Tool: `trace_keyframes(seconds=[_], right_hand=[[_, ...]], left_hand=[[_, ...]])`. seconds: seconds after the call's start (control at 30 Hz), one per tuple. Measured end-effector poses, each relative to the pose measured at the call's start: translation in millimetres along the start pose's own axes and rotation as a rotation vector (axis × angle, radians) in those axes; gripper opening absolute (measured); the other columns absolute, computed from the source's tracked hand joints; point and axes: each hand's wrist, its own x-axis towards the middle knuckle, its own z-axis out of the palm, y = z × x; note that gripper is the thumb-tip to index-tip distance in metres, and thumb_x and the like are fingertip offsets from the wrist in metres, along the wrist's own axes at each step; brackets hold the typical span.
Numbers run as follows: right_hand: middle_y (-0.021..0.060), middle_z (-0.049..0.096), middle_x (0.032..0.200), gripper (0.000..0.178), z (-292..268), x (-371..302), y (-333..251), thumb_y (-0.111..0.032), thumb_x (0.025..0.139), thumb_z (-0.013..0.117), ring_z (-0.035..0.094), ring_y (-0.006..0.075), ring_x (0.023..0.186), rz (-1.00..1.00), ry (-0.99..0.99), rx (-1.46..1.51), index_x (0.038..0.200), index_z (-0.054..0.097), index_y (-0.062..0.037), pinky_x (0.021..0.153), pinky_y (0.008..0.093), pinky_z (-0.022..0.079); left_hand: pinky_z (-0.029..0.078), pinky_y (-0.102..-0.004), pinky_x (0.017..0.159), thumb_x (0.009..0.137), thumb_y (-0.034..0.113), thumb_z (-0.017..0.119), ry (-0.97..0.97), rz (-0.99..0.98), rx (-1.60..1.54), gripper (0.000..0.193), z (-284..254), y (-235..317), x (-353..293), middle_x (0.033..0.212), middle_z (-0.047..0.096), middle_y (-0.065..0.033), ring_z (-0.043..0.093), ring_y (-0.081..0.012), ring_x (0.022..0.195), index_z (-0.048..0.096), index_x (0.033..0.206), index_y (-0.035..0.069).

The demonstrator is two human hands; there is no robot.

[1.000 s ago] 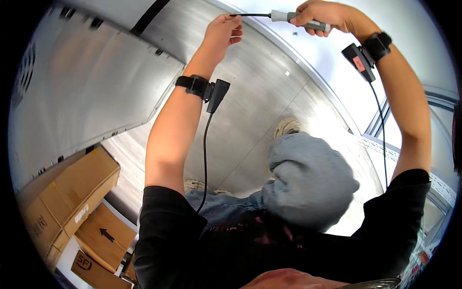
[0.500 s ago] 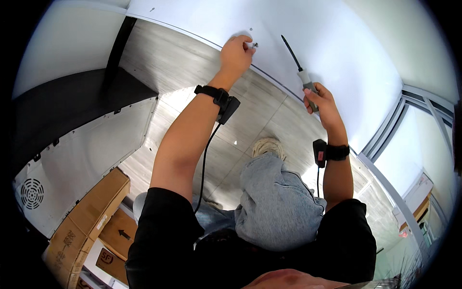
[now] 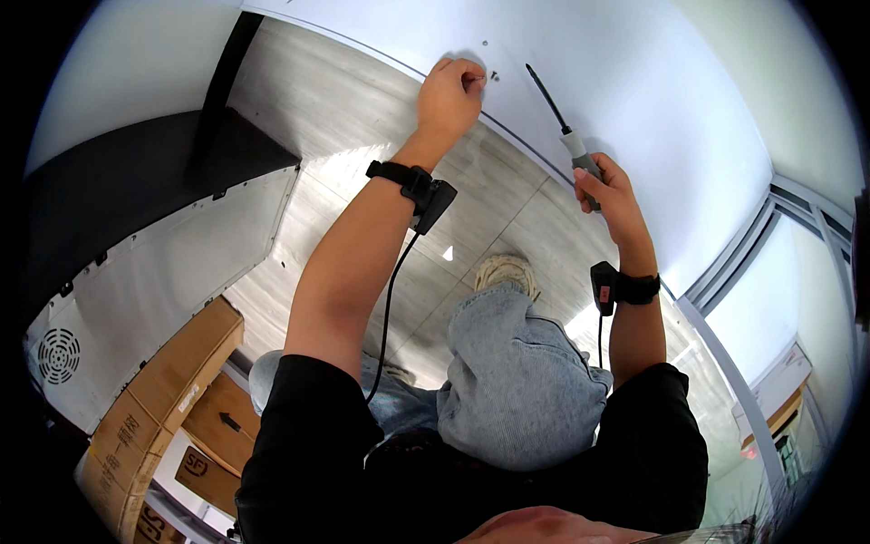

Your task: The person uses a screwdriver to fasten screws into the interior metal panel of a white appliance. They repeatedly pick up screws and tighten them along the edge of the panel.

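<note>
My right hand (image 3: pixel 613 195) is closed round the grey and white handle of a screwdriver (image 3: pixel 573 145). Its long dark shaft points up and to the left over a white panel (image 3: pixel 625 100), its tip apart from my other hand. At the panel's near edge, my left hand (image 3: pixel 449 98) is closed with thumb and forefinger pinched together; whatever lies between them is too small to make out. Just right of these fingertips are small dark screws (image 3: pixel 495 76) on the panel. A little beyond them shows a small round dark spot (image 3: pixel 485 43), perhaps a hole or screw head.
A black-topped metal cabinet (image 3: pixel 172 236) with a round vent stands at the left, cardboard boxes (image 3: pixel 163 381) below it. Grey metal framing (image 3: pixel 725 240) runs along the right. My knee (image 3: pixel 526 381) rises over the tiled floor (image 3: pixel 362 236). Cables hang from both wrist devices.
The screws seen at my left fingertips now lie apart from them on the panel. The view has shifted slightly. My right hand keeps its hold on the screwdriver.
</note>
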Motion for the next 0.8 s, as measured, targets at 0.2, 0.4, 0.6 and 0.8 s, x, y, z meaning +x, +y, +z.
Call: trace_keyframes(seconds=[0.2, 0.4, 0.6, 0.8], right_hand=[[0.0, 0.052, 0.066, 0.02, 28, 7, -10, -0.024, 0.087, 0.06, 0.047, 0.0073, 0.056, 0.022, -0.191, -0.068, 0.09, 0.055, -0.0053, 0.053, 0.0217, 0.04], [-0.001, 0.052, 0.066, 0.021, 83, 26, -18, -0.028, 0.091, 0.055, 0.047, 0.0061, 0.058, 0.019, -0.397, -0.291, 0.09, 0.055, -0.0063, 0.052, 0.0212, 0.039], [-0.0015, 0.051, 0.065, 0.021, 156, 39, -22, -0.028, 0.091, 0.054, 0.045, 0.0057, 0.058, 0.008, -0.625, -0.495, 0.089, 0.055, -0.0068, 0.051, 0.0214, 0.037], [-0.0017, 0.049, 0.063, 0.021, 228, 38, -31, -0.028, 0.091, 0.054, 0.044, 0.006, 0.056, -0.002, -0.71, -0.636, 0.088, 0.056, -0.007, 0.05, 0.0219, 0.037]], left_hand=[[0.05, -0.0245, 0.071, 0.087, 0.002, 0.057, -0.114, -0.433, -0.663, 0.014, -40, -14, -21, 0.09, 0.063, -0.007, 0.06, -0.0131, 0.076, 0.059, 0.101, 0.0], [0.052, -0.0265, 0.079, 0.09, 0.003, 0.055, 0.119, -0.746, -1.31, 0.015, -104, -50, -97, 0.093, 0.062, -0.0082, 0.06, -0.016, 0.084, 0.058, 0.104, 0.0], [0.053, -0.0312, 0.082, 0.09, 0.003, 0.053, 0.339, -0.753, -1.584, 0.015, -159, -92, -159, 0.095, 0.061, -0.0114, 0.061, -0.0199, 0.086, 0.057, 0.104, -0.002], [0.055, -0.032, 0.084, 0.091, 0.002, 0.051, 0.495, -0.688, -1.628, 0.015, -202, -115, -206, 0.097, 0.061, -0.0118, 0.062, -0.0205, 0.087, 0.056, 0.104, -0.003]])
